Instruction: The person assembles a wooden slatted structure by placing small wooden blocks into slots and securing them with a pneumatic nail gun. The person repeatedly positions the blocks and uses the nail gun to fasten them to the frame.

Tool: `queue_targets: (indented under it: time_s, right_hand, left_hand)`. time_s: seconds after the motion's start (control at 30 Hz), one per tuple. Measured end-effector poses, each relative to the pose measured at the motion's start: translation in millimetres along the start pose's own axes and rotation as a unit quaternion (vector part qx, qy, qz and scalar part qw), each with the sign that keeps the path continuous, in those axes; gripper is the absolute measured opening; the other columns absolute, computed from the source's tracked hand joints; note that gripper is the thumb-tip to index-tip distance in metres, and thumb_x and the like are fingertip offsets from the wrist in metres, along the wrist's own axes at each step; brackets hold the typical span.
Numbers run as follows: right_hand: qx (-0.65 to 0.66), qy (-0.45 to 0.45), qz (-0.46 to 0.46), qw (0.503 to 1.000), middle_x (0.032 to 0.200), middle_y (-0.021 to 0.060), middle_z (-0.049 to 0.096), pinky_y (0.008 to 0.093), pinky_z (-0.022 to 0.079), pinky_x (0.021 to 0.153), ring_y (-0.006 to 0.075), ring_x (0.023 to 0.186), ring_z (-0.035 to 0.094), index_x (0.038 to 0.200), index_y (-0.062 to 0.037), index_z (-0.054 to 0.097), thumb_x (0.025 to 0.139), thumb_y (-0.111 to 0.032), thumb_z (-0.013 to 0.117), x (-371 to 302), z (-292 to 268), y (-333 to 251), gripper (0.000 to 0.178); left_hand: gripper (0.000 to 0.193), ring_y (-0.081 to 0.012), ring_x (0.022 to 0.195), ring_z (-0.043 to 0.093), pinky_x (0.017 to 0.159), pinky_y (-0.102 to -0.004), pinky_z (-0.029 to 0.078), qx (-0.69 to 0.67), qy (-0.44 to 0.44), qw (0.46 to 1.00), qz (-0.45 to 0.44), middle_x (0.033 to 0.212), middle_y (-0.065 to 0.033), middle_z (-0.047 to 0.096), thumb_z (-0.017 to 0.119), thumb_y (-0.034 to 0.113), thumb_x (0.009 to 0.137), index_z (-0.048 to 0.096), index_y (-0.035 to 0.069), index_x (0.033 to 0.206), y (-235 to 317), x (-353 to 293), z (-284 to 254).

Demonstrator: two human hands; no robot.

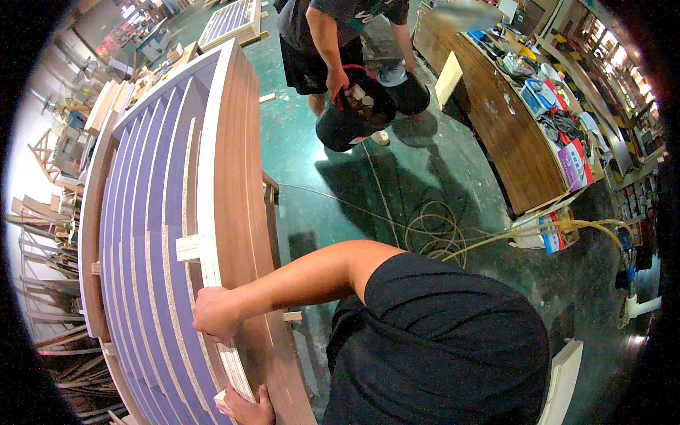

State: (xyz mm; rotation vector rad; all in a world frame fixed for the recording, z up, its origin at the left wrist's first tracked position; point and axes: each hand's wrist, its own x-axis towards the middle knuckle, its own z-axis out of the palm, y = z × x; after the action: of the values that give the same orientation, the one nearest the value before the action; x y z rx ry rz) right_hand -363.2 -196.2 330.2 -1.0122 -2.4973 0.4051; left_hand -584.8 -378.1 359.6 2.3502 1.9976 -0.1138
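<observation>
A large panelled frame with a brown wood-grain edge and a white border stretches along my left. Inside it run several parallel purple strips with raw chipboard edges. Lying along the border is a pale plywood bar with a short cross block at its upper end. My right hand, reaching across from the right, is closed in a fist around the middle of this bar. At the bottom edge, my left hand is wrapped about the bar's lower end; part of it is cut off by the picture.
Ahead, a person in dark clothes holds a black bucket of scraps and a second bucket. A cluttered brown workbench stands right. Yellowish hoses coil over the green floor. Wood offcuts are stacked far left.
</observation>
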Motion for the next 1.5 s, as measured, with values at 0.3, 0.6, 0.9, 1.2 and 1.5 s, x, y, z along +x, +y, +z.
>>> queue_targets:
  time_s: [0.3,0.6,0.9,1.2,1.5]
  right_hand:
    - [0.007,-0.017,-0.001,1.0,0.076,0.0155,0.072,0.0461,0.056,0.065,0.0351,0.075,0.072,0.077,-0.0072,0.076,0.075,-0.031,0.069,-1,-3,0,0.025]
    - [0.005,-0.018,-0.005,1.0,0.077,0.0153,0.073,0.0466,0.056,0.065,0.0348,0.075,0.072,0.077,-0.0073,0.076,0.074,-0.032,0.069,-1,-3,0,0.026]
    - [-0.004,-0.014,-0.013,1.0,0.078,0.0148,0.073,0.046,0.057,0.066,0.0345,0.077,0.073,0.08,-0.0074,0.078,0.073,-0.033,0.07,-3,-2,1,0.027]
    - [0.003,-0.005,-0.006,1.0,0.078,0.0148,0.073,0.0465,0.057,0.066,0.0347,0.077,0.073,0.079,-0.0073,0.077,0.073,-0.032,0.071,-2,-2,0,0.027]
    - [0.007,-0.013,-0.017,1.0,0.078,0.0154,0.073,0.0467,0.057,0.065,0.0349,0.076,0.073,0.079,-0.0067,0.077,0.075,-0.031,0.068,-6,-12,0,0.026]
  left_hand:
    - [0.097,-0.0502,0.12,0.046,0.103,-0.0562,0.034,-0.008,-0.016,1.0,-0.013,0.128,-0.0321,0.054,0.074,0.058,0.081,0.038,0.001,0.151,2,1,-1]
    - [0.102,-0.0511,0.12,0.046,0.104,-0.0564,0.033,0.026,0.001,1.0,-0.013,0.127,-0.0329,0.054,0.073,0.064,0.079,0.037,0.001,0.151,-14,1,15]
    - [0.104,-0.0518,0.128,0.042,0.109,-0.0554,0.031,0.02,-0.025,0.999,-0.028,0.136,-0.0346,0.05,0.074,0.061,0.079,0.034,0.001,0.153,-20,1,19]
    - [0.104,-0.0501,0.138,0.034,0.115,-0.0529,0.026,-0.002,-0.062,0.997,-0.055,0.147,-0.0342,0.042,0.074,0.058,0.082,0.029,0.0,0.155,-20,2,18]
    - [0.099,-0.0469,0.136,0.038,0.114,-0.0521,0.027,0.0,-0.047,0.997,-0.056,0.148,-0.0303,0.043,0.072,0.063,0.083,0.037,-0.001,0.15,-29,-1,30]
